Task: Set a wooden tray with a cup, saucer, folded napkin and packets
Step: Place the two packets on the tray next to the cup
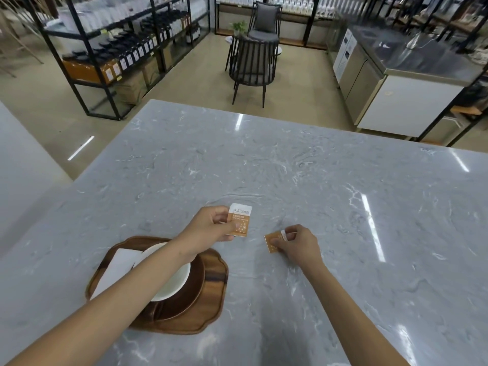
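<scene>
A scalloped wooden tray [211, 291] lies on the grey marble counter at the lower left. On it sit a dark wooden saucer [190, 289], a white cup [177, 281] and a folded white napkin [116, 268]; my left forearm crosses over them. My left hand [211, 225] pinches an orange-and-white packet [240, 220] just above the counter, beyond the tray. My right hand [298, 244] pinches a second orange packet [273, 241] lying flat on the counter, to the right of the first.
The marble counter [317, 180] stretches far ahead and to the right. Beyond its far edge stand a dark chair [253, 67], black shelving with bottles [118, 56] on the left, and a steel work unit [396, 83] on the right.
</scene>
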The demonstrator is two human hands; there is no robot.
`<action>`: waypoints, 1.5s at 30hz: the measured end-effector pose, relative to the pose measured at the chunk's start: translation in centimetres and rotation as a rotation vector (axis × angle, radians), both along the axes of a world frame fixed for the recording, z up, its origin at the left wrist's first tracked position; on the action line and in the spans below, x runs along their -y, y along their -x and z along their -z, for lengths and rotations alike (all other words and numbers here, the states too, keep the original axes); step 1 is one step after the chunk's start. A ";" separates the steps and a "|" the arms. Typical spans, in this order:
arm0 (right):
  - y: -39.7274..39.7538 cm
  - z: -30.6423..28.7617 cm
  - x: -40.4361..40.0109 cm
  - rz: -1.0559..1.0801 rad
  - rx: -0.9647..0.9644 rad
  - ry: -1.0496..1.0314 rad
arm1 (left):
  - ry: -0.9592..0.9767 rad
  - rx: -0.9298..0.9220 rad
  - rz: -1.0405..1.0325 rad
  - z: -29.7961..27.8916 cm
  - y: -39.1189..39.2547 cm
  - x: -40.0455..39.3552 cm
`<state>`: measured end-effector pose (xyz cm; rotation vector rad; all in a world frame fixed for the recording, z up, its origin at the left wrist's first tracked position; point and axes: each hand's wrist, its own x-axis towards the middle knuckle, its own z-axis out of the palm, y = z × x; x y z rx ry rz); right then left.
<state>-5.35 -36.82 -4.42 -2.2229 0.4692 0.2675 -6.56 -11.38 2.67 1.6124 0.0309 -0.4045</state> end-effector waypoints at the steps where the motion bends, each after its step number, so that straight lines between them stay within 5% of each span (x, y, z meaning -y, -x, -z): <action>1: 0.0 0.0 0.0 -0.010 0.010 -0.018 | 0.001 0.004 -0.008 0.0 0.1 -0.1; 15: 6.5 -6.5 -1.0 -0.094 0.274 -0.711 | -0.045 0.088 -0.044 0.2 3.9 1.0; 26: 9.7 -7.0 -3.4 -0.155 0.265 -0.683 | 0.184 0.030 -0.004 0.5 9.4 1.6; 38: 12.1 -3.9 -4.8 -0.289 0.012 -0.706 | 0.178 -0.031 -0.082 4.1 14.6 0.7; 45: 12.0 -2.6 -6.4 -0.219 -0.016 -0.728 | -0.170 0.159 -0.378 6.1 16.7 0.8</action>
